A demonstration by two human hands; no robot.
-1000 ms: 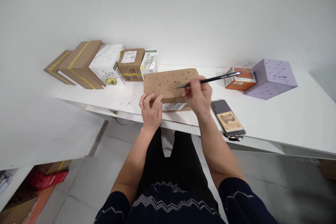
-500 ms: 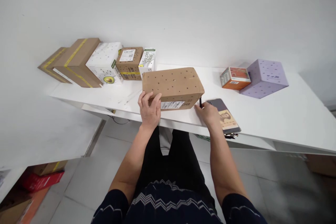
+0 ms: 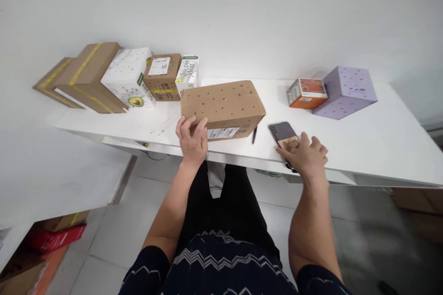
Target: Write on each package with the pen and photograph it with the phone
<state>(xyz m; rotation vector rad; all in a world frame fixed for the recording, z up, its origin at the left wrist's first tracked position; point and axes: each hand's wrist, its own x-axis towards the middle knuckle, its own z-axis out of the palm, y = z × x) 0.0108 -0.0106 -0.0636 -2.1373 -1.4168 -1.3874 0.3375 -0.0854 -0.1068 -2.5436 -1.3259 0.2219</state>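
Closed brown carton (image 3: 223, 101) — black-dotted, near side labelled, contents hidden — on the worktop (image 3: 367, 147); left hand (image 3: 193, 143), fingers half-open against its near edge; right hand (image 3: 308, 156), fingers spread, unclosed, over a phone (image 3: 283, 130).

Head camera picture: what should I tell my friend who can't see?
A person's left hand rests on a brown box, and the right hand spreads over a phone on a white table. A black pen lies beside the brown box; other boxes stand on both sides.
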